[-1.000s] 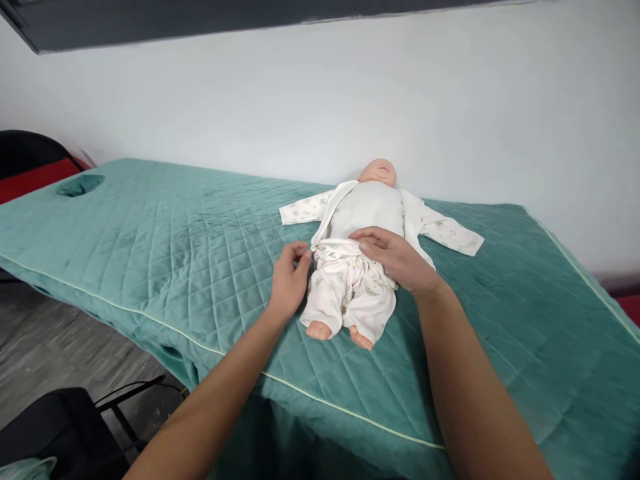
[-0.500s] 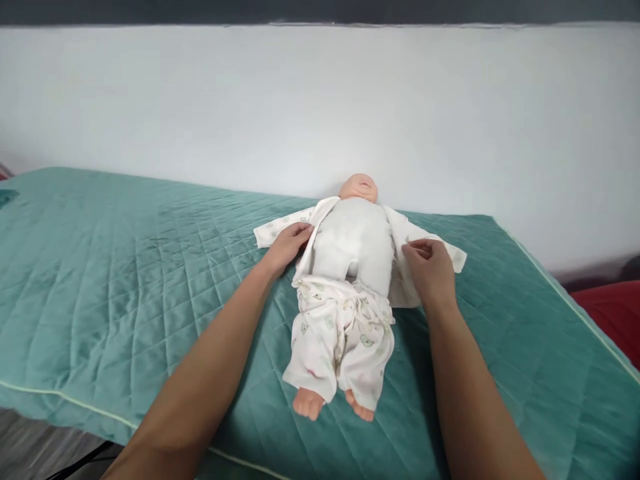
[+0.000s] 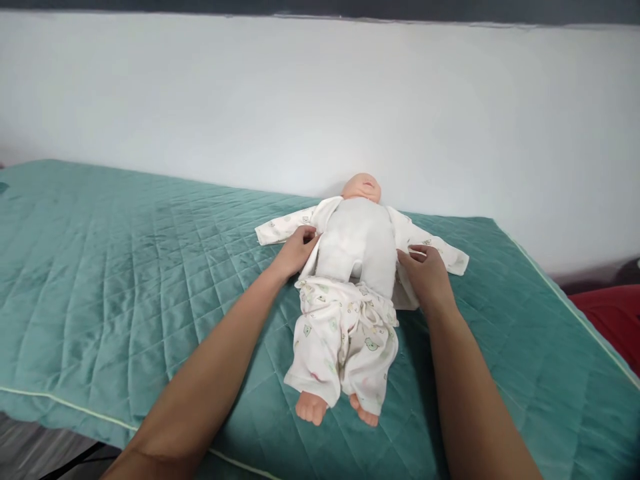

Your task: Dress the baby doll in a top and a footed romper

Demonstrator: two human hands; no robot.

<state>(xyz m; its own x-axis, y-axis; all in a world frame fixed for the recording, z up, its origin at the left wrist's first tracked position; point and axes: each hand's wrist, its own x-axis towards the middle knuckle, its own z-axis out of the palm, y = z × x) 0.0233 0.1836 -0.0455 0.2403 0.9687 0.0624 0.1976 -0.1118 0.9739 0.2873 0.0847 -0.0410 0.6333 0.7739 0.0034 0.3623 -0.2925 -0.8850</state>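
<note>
A baby doll (image 3: 356,233) lies on its back, with its head at the far end and its feet towards me. Its white printed jacket (image 3: 287,227) is spread open at the front, both sleeves stretched out sideways, and the pale cloth torso shows. Matching trousers (image 3: 320,333) cover the legs, their waistband low at the hips. My left hand (image 3: 299,250) is closed on the jacket's left front edge beside the torso. On the other side my right hand (image 3: 426,272) has its fingers bent at the right front panel, pinching it; the fingertips are partly hidden.
A green quilted cover (image 3: 125,280) lies beneath the doll and spreads far to the left. Behind stands a white wall (image 3: 250,107), close to the doll's head. Something red (image 3: 613,320) is beyond the right edge. Grey floor (image 3: 30,447) shows at lower left.
My left hand has shifted slightly right and draws the left jacket edge closer to the torso. My right hand has moved slightly left, towards the torso. The view has shifted a little.
</note>
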